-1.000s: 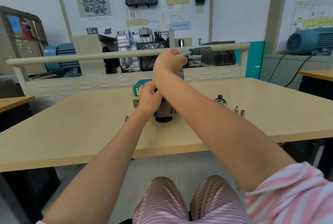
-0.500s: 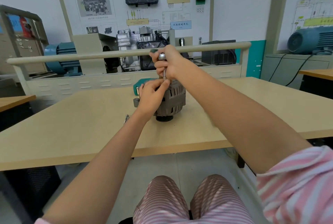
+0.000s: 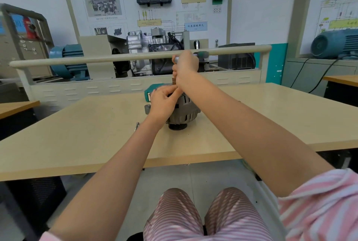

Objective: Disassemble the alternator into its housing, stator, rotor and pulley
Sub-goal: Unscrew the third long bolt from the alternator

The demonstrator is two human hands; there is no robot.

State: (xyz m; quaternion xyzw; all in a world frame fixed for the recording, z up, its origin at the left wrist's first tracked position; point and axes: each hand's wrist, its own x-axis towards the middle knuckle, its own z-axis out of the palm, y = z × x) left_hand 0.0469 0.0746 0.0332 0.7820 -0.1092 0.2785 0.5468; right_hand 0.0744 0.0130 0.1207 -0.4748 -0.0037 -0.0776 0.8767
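Observation:
The grey alternator (image 3: 185, 114) stands on the beige table (image 3: 77, 134) with its dark pulley (image 3: 177, 127) facing down. My left hand (image 3: 162, 102) rests on the alternator's top left side, fingers curled on it. Above it my right hand (image 3: 186, 67) grips a ratchet wrench (image 3: 176, 59) with a green handle end (image 3: 202, 53) sticking out to the right. A thin extension (image 3: 173, 81) runs down from the wrench toward the alternator's top. The joint between tool and alternator is hidden by my hands.
A green tool case (image 3: 153, 89) lies behind the alternator. A small metal part (image 3: 136, 126) lies left of my left wrist. A beige rail (image 3: 135, 56) and training equipment stand beyond the table's far edge. Another desk (image 3: 341, 80) is at the right.
My right hand has swung the wrench handle: it pointed right one second ago, was turned in half a second ago, and points right again now. My left hand stays on the alternator.

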